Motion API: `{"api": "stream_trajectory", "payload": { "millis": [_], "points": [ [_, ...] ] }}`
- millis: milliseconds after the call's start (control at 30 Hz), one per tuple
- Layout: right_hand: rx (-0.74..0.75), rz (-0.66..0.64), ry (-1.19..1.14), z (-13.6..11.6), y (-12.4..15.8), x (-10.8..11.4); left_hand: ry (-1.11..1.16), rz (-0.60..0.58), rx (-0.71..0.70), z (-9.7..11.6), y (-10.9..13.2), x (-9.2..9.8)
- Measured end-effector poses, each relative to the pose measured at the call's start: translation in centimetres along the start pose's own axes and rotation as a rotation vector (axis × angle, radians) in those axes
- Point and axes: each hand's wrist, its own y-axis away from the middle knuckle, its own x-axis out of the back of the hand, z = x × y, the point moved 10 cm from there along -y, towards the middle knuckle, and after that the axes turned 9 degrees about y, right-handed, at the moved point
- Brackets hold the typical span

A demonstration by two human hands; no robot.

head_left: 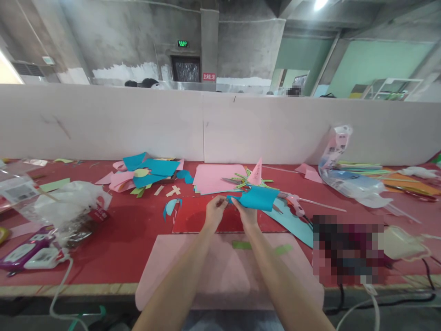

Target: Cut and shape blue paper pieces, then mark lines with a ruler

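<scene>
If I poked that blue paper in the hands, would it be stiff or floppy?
Probably bendy: the blue paper looks thin. It's likely light too, since the left hand and right hand seem to hold it up near one end. A poke might crease it.

exit sign above dark door

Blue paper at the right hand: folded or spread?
Mostly spread: the blue paper shows as one wide sheet beyond the right hand. Its end by the left hand is partly hidden: cannot tell there.
</scene>
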Motion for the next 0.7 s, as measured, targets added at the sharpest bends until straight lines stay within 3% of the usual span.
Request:
{"api": "stream_trajectory", "payload": {
  "millis": [167,333,567,700],
  "points": [
    [0.019,0.009,0.01,-0.4,-0.1,0.1,0.045,0.003,0.104,-1.3,-0.2,0.0],
    [0.065,-0.003,0.058,-0.7,-0.2,0.0,-0.036,0.032,0.078,-1.3,-0.3,0.6],
    [0.089,-0.01,0.106,-0.3,-0.3,0.2,-0.301,0.0,-0.078,1.5,0.4,-0.2],
    [0.084,-0.01,0.118,-0.1,-0.3,0.1,-0.365,0.009,-0.096,3.0,0.9,-0.6]
  ]
}}
